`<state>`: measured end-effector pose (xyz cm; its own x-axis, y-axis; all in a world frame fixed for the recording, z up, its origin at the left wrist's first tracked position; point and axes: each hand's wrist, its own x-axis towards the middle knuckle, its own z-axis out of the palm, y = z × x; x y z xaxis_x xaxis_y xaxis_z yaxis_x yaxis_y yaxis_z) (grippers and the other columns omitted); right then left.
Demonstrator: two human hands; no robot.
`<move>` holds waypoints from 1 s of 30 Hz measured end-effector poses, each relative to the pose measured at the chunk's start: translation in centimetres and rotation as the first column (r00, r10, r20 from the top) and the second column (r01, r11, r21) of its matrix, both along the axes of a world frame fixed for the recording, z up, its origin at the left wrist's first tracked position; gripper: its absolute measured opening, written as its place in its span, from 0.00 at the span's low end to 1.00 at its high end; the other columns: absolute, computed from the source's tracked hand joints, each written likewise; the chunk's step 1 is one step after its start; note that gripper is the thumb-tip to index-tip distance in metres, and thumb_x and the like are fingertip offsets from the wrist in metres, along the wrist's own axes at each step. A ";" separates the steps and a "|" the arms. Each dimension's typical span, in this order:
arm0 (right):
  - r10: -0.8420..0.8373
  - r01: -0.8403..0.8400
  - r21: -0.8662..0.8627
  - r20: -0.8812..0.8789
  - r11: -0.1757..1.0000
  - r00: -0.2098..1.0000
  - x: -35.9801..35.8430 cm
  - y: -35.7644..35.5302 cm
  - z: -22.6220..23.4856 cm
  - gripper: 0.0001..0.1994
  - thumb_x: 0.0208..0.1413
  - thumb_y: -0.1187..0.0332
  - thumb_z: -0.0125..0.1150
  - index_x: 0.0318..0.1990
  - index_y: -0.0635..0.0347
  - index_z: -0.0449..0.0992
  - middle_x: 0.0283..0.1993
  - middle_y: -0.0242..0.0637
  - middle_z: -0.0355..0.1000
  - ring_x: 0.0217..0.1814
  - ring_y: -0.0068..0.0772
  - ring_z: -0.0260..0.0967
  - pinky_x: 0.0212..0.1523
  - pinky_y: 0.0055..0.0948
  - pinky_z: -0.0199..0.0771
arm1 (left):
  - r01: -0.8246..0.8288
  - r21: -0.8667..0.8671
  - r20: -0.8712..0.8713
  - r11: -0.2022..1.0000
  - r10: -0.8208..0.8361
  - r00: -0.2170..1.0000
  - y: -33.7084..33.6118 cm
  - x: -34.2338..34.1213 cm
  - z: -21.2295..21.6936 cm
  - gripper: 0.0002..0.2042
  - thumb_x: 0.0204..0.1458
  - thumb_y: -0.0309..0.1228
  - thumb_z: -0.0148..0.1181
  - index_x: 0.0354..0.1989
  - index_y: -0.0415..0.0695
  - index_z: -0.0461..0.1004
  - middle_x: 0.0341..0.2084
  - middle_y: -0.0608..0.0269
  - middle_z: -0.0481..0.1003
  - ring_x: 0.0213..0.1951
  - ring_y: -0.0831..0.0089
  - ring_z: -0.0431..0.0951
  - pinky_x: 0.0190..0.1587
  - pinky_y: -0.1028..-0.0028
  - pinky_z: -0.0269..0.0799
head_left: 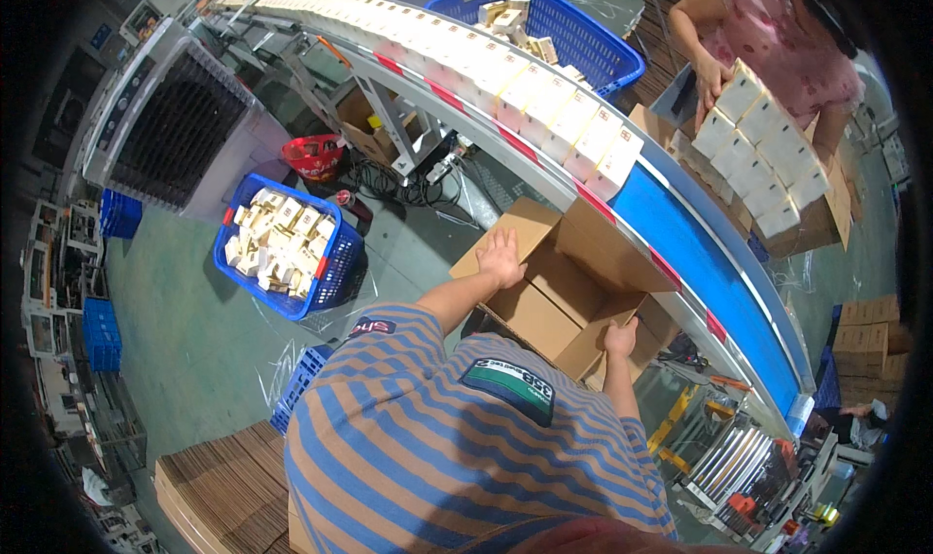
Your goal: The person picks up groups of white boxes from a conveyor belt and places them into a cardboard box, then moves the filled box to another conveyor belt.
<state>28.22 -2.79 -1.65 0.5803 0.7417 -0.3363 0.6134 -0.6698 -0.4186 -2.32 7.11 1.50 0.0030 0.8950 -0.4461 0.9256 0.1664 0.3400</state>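
Observation:
An open cardboard box (pixel 562 290) stands in front of me against the conveyor, its flaps folded outward and nothing visible inside. My left hand (pixel 501 258) lies flat on the left flap with fingers spread. At the right side of the box, my right hand (pixel 620 337) grips the edge near the right flap, fingers curled over it. Just beyond, a long row of small white boxes (pixel 544 102) stands on the curved conveyor. Bare blue belt (pixel 695 228) shows to the right of the row's end.
Across the conveyor, a co-worker (pixel 777 29) holds a block of white boxes (pixel 763 155) over another carton. Blue baskets (pixel 340 262) (pixel 622 63) with loose boxes stand left and behind the conveyor. Flattened cardboard (pixel 228 486) is stacked at lower left; an air cooler (pixel 185 117) stands far left.

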 end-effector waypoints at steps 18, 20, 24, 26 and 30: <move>-0.017 0.016 -0.040 -0.017 0.999 1.000 -0.4 -0.1 1.5 0.30 0.49 0.60 0.58 0.59 0.57 0.56 0.50 0.53 0.69 0.52 0.55 0.67 0.52 0.45 0.66 | 0.017 -0.010 -0.021 1.000 -0.017 1.000 0.2 0.2 -2.7 0.46 0.47 0.49 0.59 0.68 0.48 0.38 0.68 0.53 0.40 0.69 0.57 0.39 0.61 0.45 0.49; -0.019 0.019 0.004 -0.019 1.000 1.000 -0.4 -0.4 1.4 0.31 0.49 0.59 0.59 0.59 0.58 0.55 0.51 0.55 0.68 0.53 0.55 0.67 0.53 0.44 0.66 | 0.027 0.005 -0.019 1.000 -0.026 0.999 0.1 0.0 -2.2 0.46 0.46 0.49 0.60 0.68 0.48 0.37 0.68 0.53 0.40 0.69 0.57 0.39 0.61 0.44 0.49; -0.029 0.030 0.006 -0.059 1.000 0.998 0.5 -0.8 0.8 0.30 0.49 0.58 0.59 0.57 0.59 0.57 0.51 0.55 0.68 0.53 0.55 0.66 0.53 0.44 0.66 | 0.033 0.020 -0.066 0.999 -0.032 0.997 -0.8 0.9 -0.4 0.47 0.46 0.50 0.60 0.68 0.47 0.37 0.68 0.52 0.40 0.69 0.57 0.40 0.61 0.45 0.50; -0.022 0.024 0.027 -0.040 0.999 0.999 0.4 -0.5 0.8 0.27 0.49 0.58 0.59 0.53 0.59 0.59 0.49 0.52 0.70 0.53 0.54 0.67 0.51 0.45 0.66 | 0.041 0.055 -0.104 0.998 -0.035 0.994 -0.6 0.9 -0.4 0.46 0.47 0.50 0.60 0.68 0.47 0.37 0.68 0.52 0.40 0.69 0.56 0.40 0.61 0.45 0.51; -0.005 0.007 0.021 -0.087 1.000 0.996 0.0 -0.4 1.2 0.28 0.49 0.58 0.59 0.54 0.60 0.59 0.49 0.54 0.69 0.52 0.55 0.67 0.52 0.46 0.66 | 0.023 0.073 -0.124 0.997 -0.014 0.992 -1.2 0.5 -0.6 0.46 0.46 0.49 0.60 0.68 0.45 0.38 0.67 0.50 0.42 0.68 0.55 0.41 0.62 0.47 0.51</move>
